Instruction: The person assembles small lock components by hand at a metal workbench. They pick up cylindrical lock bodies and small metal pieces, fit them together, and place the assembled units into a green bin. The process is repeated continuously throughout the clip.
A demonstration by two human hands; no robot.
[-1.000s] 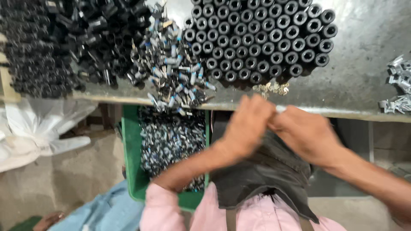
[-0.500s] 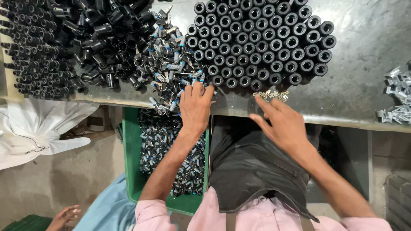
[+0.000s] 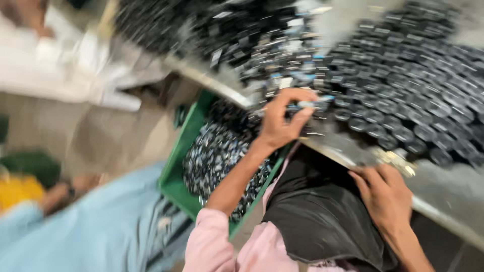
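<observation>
We see our left hand point(image 3: 282, 118) pinching a small silvery part with a blue tip point(image 3: 310, 104), lifted off the loose pile point(image 3: 282, 60) at the bench edge point(image 3: 217, 83). Right hand point(image 3: 385, 199) rests flat by the stacked black tubes point(image 3: 403, 95), empty, likely for bracing. Green crate point(image 3: 176, 166) below.

My left hand point(image 3: 282, 121) is raised, forearm stretched forward, fingers pinched together. My right hand point(image 3: 385, 196) rests lower, fingers loosely curled.

Worktop point(image 3: 443, 186): grey metal, pale front edge | Floor point(image 3: 101, 146): dull brown, bare | Frame: heavily motion-blurred | Light: even, soft.
</observation>
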